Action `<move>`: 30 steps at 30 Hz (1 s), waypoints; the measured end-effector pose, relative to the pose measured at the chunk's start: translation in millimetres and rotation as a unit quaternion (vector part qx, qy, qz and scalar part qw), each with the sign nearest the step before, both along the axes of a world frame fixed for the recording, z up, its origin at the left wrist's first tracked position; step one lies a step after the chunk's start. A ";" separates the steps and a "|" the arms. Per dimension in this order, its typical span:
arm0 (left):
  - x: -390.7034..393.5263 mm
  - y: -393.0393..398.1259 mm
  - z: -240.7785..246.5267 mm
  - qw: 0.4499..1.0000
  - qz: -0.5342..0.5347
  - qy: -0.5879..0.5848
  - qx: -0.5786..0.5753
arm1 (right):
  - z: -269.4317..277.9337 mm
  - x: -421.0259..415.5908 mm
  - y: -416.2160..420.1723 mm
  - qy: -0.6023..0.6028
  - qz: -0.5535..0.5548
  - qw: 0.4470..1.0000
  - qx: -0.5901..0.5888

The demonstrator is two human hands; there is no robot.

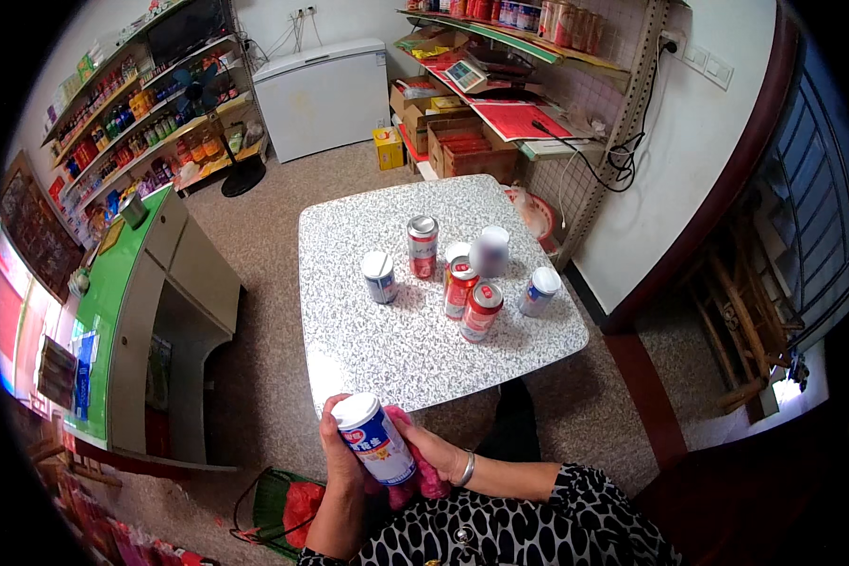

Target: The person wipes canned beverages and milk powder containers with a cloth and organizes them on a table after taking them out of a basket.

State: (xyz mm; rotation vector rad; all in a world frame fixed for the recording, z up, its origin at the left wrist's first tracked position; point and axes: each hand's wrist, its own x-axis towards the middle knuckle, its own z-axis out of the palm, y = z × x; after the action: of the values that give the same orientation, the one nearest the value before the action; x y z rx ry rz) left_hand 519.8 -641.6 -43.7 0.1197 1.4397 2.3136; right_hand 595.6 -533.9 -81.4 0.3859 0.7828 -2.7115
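In front of me, just off the near edge of the speckled table (354,354), a blue-and-white can with a white plastic lid (378,446) is held tilted. My left hand (341,449) wraps its left side. A pink cloth (433,484) is bunched in my right hand (435,449), against the can's right side and below it. On the tabletop, a similar lidded can (380,279) stands at the left and another (539,293) at the right. Between them are a red-and-silver drink can (423,249), two red drink cans (458,291) (482,315) and further white-lidded cans (495,232), partly behind a blurred patch.
A green-topped counter (124,276) stands left, with a green basket (276,506) by my left arm. Beyond are a floor fan (244,173), stocked shelves (127,127) and a white chest freezer (325,99). Shelving with a scale (467,76) and cardboard boxes (442,152) borders the table's far right.
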 end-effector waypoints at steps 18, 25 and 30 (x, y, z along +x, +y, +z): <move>6.0 2.5 -48.3 0.996 0.031 -0.080 0.013 | -5.0 12.6 8.4 0.176 -0.139 0.787 0.575; 12.0 -5.1 -51.1 0.994 -0.009 -0.094 0.057 | 28.5 5.8 10.0 0.279 -0.169 0.632 0.703; 21.6 1.4 -38.2 0.998 -0.063 -0.027 0.010 | 27.4 -15.7 25.2 0.211 -0.190 0.787 0.548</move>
State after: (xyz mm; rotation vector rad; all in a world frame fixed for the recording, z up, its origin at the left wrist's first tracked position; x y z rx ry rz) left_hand 541.4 -640.1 -81.9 0.1490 1.3422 2.2129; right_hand 579.9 -508.7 -54.0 0.1388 2.6484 -2.3346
